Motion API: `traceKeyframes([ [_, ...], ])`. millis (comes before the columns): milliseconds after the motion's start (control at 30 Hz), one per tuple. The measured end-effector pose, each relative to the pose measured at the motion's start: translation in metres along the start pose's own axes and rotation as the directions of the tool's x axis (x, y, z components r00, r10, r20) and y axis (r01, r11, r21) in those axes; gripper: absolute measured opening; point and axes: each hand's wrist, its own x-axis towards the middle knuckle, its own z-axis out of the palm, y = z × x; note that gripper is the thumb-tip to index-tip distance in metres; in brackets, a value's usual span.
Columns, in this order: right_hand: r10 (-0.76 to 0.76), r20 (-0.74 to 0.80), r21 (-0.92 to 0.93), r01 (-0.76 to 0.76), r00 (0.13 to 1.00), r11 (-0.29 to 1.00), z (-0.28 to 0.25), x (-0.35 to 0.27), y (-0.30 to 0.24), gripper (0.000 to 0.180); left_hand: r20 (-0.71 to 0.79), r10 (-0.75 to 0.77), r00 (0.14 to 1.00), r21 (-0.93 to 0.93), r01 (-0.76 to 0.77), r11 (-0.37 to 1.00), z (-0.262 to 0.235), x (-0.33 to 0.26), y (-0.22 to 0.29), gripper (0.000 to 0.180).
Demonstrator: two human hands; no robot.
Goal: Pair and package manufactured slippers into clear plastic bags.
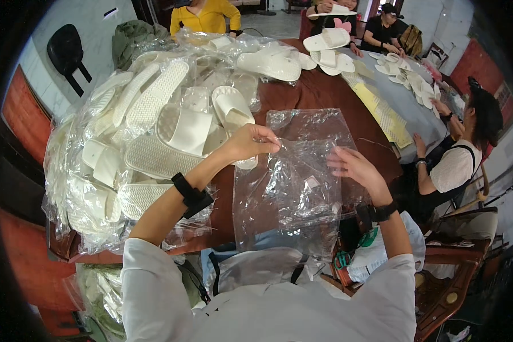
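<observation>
A clear plastic bag (302, 188) hangs in front of me over the table's near edge. My left hand (248, 143) pinches its upper left corner between thumb and fingers. Beside the bag's upper right edge is my right hand (356, 166), its fingers apart and slightly blurred; I see nothing held in it. Another clear bag (308, 119) lies flat on the table just beyond. Close to my left hand sits a white slide slipper (231, 105), at the edge of a large heap of white slippers (159, 97), many wrapped in clear plastic.
The brown-covered table (308, 94) extends away from me. To its right, a grey table (402, 102) bears white slippers, with yellow sheets (385, 114) along its edge. Several people sit around the tables, one (450, 142) at the right. Green-handled scissors (341, 260) lie near my right forearm.
</observation>
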Motion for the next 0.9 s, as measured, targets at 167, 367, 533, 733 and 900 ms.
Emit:
traceKeyframes([
  [167, -0.083, -0.044, -0.063, 0.08, 0.996, 0.995, -0.002, 0.013, 0.002, 0.018, -0.083, -0.049, 0.995, 0.184, 0.064, 0.981, -0.009, -0.003, -0.012, 0.024],
  [367, -0.14, -0.16, 0.077, 0.154, 0.977, 0.985, -0.021, 0.006, -0.003, 0.011, -0.096, -0.244, 0.965, 0.16, 0.257, 0.953, -0.011, -0.011, 0.003, 0.035],
  [533, -0.102, -0.203, 0.139, 0.131, 0.974, 0.982, -0.037, -0.005, 0.011, 0.016, 0.003, -0.283, 0.959, -0.161, 0.28, 0.946, -0.02, -0.002, -0.027, 0.033],
  [733, -0.161, -0.292, 0.055, 0.185, 0.943, 0.981, -0.052, -0.018, 0.019, 0.016, 0.042, -0.295, 0.955, -0.165, 0.297, 0.94, -0.006, 0.01, -0.039, 0.03],
  [900, -0.098, -0.231, -0.053, 0.088, 0.968, 0.995, -0.031, -0.049, -0.001, 0.025, -0.185, -0.324, 0.928, -0.185, 0.291, 0.938, -0.006, 0.012, -0.036, 0.026],
])
